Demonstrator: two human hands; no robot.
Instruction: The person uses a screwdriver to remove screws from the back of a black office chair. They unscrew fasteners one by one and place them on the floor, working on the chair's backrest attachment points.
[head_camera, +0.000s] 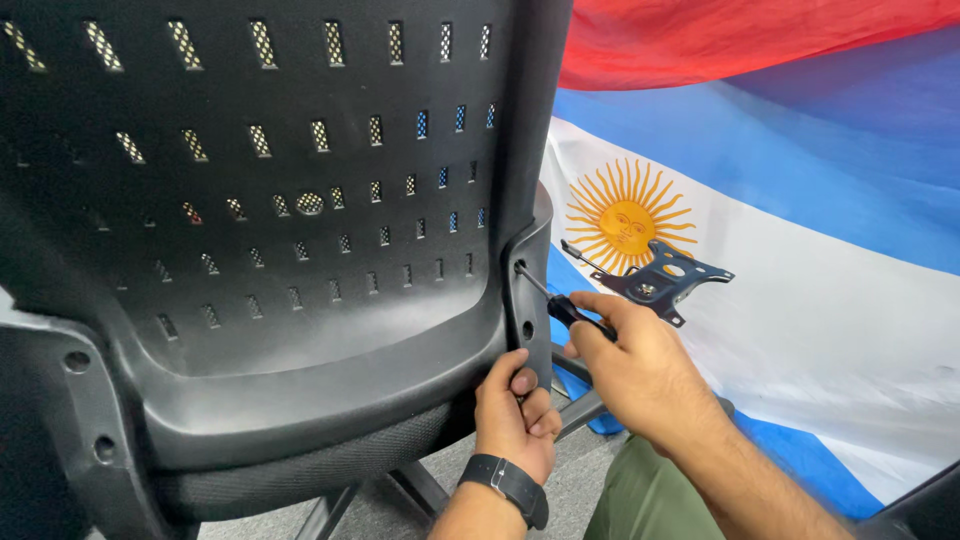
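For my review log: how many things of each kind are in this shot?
Black chair back: 1
Screwdriver, in the right hand: 1
Black metal plate on the cloth: 1
Striped cloth with sun emblem: 1
Wristwatch, on the left hand: 1
Total: 5

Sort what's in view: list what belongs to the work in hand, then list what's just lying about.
In use: black chair back; screwdriver in the right hand; left hand bracing the chair's edge.

Lying about: black metal bracket; blue, white and red cloth beneath it.
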